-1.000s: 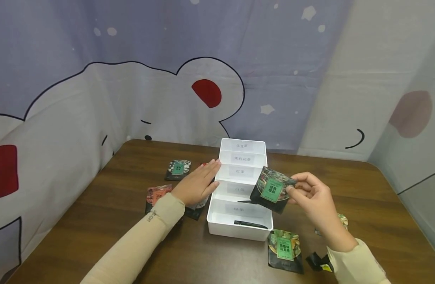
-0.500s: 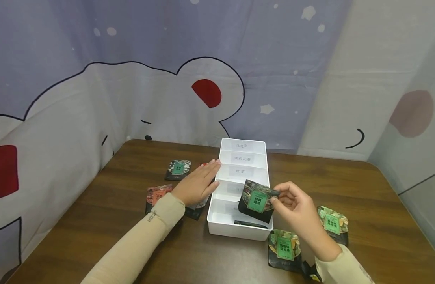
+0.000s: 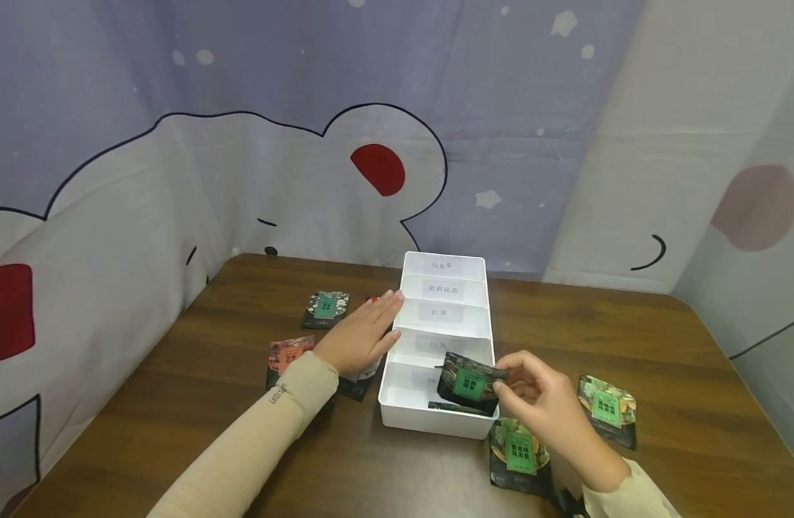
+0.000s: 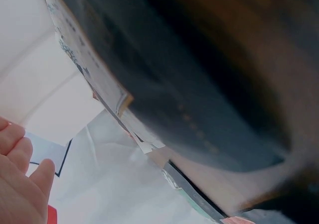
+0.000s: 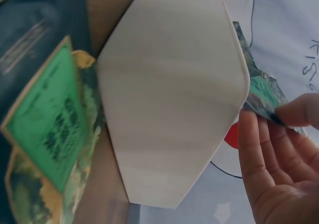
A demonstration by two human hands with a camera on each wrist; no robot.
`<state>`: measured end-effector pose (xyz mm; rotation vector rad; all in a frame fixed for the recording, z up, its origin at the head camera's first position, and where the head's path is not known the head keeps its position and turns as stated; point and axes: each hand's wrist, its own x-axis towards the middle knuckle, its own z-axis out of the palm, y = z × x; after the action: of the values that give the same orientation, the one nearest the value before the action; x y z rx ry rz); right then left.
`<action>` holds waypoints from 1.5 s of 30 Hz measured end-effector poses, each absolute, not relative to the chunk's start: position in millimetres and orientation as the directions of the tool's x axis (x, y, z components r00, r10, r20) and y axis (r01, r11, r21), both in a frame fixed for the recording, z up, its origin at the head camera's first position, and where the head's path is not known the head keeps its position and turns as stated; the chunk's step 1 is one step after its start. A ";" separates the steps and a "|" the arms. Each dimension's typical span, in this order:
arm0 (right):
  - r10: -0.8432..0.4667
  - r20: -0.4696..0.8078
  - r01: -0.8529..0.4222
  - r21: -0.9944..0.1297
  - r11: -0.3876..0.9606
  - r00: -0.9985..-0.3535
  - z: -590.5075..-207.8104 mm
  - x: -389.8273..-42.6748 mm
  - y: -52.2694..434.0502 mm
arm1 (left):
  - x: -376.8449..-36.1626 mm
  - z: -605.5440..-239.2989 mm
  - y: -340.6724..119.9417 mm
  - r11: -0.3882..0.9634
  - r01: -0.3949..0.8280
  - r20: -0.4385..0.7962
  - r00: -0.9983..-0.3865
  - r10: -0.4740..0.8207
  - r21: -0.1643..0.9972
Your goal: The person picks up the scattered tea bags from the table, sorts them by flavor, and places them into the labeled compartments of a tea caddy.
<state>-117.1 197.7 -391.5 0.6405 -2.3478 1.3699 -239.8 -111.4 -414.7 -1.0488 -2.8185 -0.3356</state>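
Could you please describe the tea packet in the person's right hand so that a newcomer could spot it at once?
Start at the white divided box in the middle of the brown table. At its nearest compartment, the right hand pinches a black packet with a green label by its right edge. It alone is tilted over the box; the other green-labelled packets lie flat on the table.

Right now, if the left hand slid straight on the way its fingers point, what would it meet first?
Probably the white divided box: the left hand lies flat, fingertips at the box's left wall. Whether they already touch is unclear.

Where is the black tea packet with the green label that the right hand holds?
In the head view, the right hand pinches the packet over the white tray's nearest compartment.
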 end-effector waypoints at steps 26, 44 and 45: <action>-0.523 0.706 -0.878 -0.399 0.263 -0.478 -409.1 -120.2 208.5 | -241.9 -416.5 -112.8 0.734 0.657 0.184 -0.753 0.632 0.169; -0.493 0.671 -0.831 -0.405 0.382 -0.554 -402.3 -121.6 222.7 | -243.4 -418.8 -113.0 0.728 0.668 0.202 -0.743 0.638 0.155; -0.487 0.677 -0.831 -0.397 0.389 -0.552 -402.7 -122.1 223.7 | -243.2 -418.6 -112.9 0.728 0.668 0.203 -0.742 0.639 0.155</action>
<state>-122.1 223.7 -402.7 1.1308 -2.1970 1.0120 -243.2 -112.9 -418.6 -1.0619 -2.7928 -0.3295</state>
